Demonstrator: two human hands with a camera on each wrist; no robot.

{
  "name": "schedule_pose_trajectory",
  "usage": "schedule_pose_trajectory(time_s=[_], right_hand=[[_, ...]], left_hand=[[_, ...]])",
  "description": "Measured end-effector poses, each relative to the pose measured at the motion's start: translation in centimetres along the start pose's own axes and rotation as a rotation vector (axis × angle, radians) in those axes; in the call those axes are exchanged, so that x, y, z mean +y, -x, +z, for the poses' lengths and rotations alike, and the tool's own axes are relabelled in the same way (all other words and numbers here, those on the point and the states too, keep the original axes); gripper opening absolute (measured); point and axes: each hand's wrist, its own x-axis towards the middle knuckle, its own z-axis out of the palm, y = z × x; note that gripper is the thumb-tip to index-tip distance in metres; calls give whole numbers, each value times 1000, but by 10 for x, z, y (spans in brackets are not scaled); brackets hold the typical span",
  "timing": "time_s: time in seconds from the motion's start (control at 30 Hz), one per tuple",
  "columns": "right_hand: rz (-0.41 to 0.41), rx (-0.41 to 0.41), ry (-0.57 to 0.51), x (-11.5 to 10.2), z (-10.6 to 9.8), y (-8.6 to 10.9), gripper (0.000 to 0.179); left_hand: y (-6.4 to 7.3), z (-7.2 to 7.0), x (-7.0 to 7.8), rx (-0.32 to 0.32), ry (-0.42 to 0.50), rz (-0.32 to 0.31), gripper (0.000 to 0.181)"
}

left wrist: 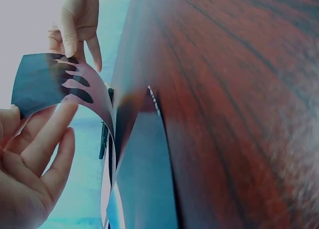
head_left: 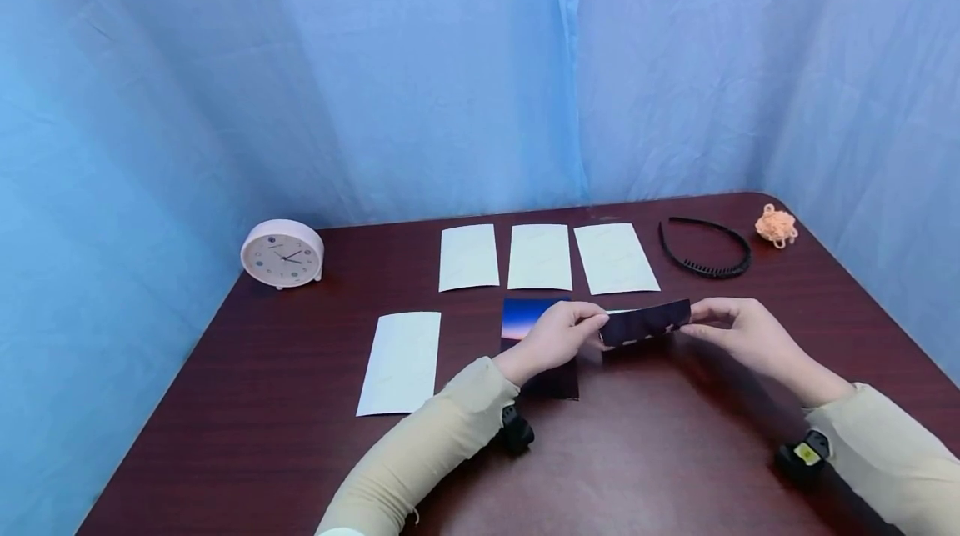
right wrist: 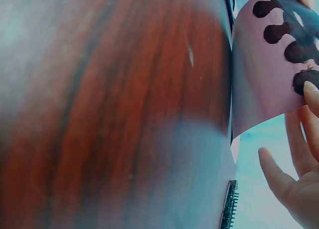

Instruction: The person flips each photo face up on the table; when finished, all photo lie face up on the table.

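My left hand and right hand each pinch one end of a photo print. It stands tilted and bowed above the table, its dark part uppermost in the head view. In the left wrist view the print is curved, with dark rounded shapes against pink. The right wrist view shows its pink area hanging down toward the tabletop. Under my left wrist lies another print, blue fading to an orange glow and black, partly covered by the hand. A white sheet lies behind the held print, mostly hidden.
Three white sheets lie in a row at the back, the middle one among them. Another white sheet lies at left. A round clock stands back left. A black headband and an orange yarn-like bundle lie back right.
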Motion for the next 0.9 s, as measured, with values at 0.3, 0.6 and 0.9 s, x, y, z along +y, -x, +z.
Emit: schedule_pose_trajectory(time_s=[0.3, 0.6, 0.9], right_hand=[[-19, 84, -16, -4, -1, 0, 10], [25, 242, -65, -13, -8, -7, 14], [115, 259, -436, -18, -2, -12, 18]], left_hand=[[-1, -2, 3, 69, 72, 34, 28], [-3, -4, 9, 247, 300, -8, 35], [-2, 0, 7, 256, 317, -53, 44]])
